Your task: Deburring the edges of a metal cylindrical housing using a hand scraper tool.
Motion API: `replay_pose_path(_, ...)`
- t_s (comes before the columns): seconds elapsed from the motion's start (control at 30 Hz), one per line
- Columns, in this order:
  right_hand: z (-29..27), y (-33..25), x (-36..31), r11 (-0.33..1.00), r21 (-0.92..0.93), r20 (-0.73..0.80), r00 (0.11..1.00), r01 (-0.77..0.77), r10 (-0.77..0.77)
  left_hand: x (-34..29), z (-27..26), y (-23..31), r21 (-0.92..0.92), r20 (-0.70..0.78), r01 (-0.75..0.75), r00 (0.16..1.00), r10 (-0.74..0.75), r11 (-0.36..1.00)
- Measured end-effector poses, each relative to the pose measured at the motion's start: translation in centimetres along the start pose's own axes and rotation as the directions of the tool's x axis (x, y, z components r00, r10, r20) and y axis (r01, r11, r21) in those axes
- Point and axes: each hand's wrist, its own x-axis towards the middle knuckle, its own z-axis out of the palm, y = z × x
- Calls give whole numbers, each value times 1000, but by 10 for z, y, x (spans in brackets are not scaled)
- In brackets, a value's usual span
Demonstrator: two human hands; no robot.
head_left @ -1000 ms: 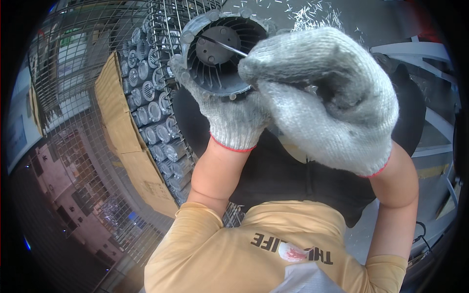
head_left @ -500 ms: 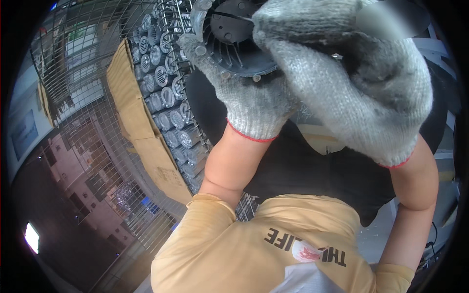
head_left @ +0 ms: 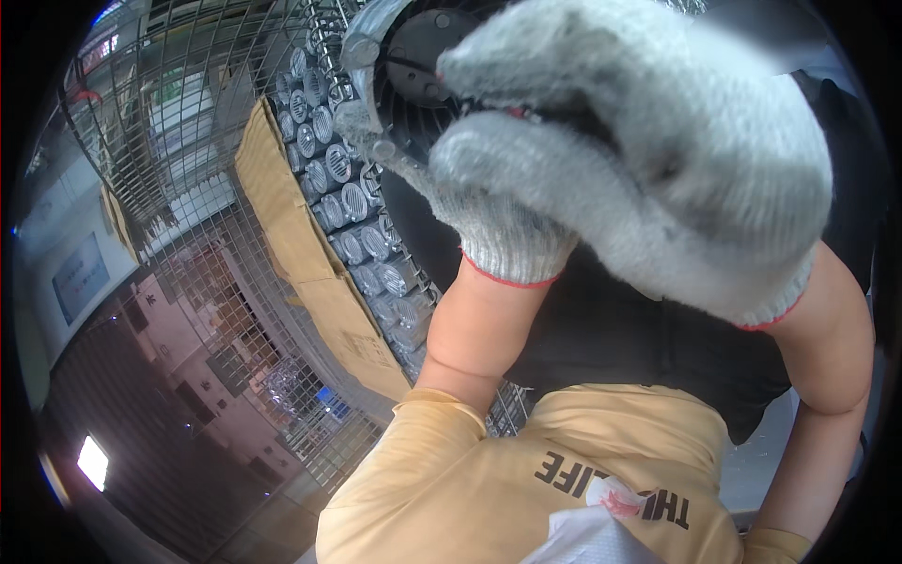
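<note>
At the top of the view is a round grey metal casting [head_left: 413,58], with a dark flat disc in its middle, thin fins around it and small lugs along the rim. My left hand [head_left: 503,226], in a grey knit glove with a red cuff edge, grips it from beneath and the side. Close above hangs my right hand [head_left: 658,179], gloved alike, with fingers closed and their tips over the disc. A speck of red shows between these fingers, but what they hold is mostly hidden. The right glove covers much of the casting's right side.
To the left, a wire mesh cage [head_left: 202,273] holds many similar slotted metal parts [head_left: 352,202], stacked in rows. A bent cardboard sheet [head_left: 301,254] lines its side. My dark-trousered legs [head_left: 648,338] lie under my hands.
The view has shifted, so the cage and my arms sit further right. My right hand's fingers have closed up and cover more of the casting. The left hand keeps its grip.
</note>
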Motion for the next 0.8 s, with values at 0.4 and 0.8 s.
replay_pose_path(0.4, -21, 6, -25, 984, -179, 110, 994, -2, 22, -2, 1, 1, 26, -74, 13, 997, -11, 1000)
replay_pose_path(0.8, -87, -12, -121, 954, -294, 230, 973, 53, 17, -9, 1, 9, 89, -172, -24, 984, 39, 996)
